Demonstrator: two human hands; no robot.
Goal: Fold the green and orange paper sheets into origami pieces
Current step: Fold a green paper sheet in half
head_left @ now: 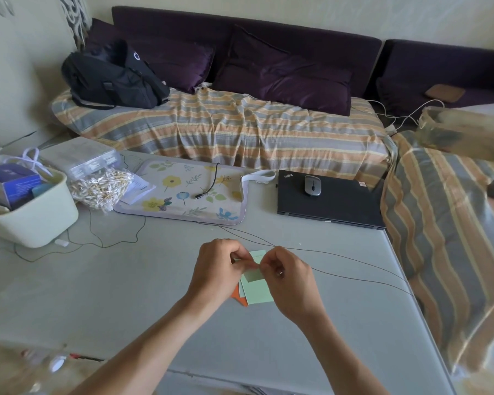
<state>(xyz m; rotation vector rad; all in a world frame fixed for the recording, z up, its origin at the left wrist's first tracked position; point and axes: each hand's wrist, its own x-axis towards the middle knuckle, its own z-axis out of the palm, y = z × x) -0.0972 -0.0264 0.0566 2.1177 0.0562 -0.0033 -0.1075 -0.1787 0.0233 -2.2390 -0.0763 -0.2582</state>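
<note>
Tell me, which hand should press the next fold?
Probably the right hand: its fingertips pinch the small light green paper sheet along its near edge. The left hand grips the far corner and can steady it.

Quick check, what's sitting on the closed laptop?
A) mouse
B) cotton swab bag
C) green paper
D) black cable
A: a grey mouse sits on the lid of the closed black laptop; the green paper is down by the hands, with the left hand and right hand both pinching a sheet.
</note>
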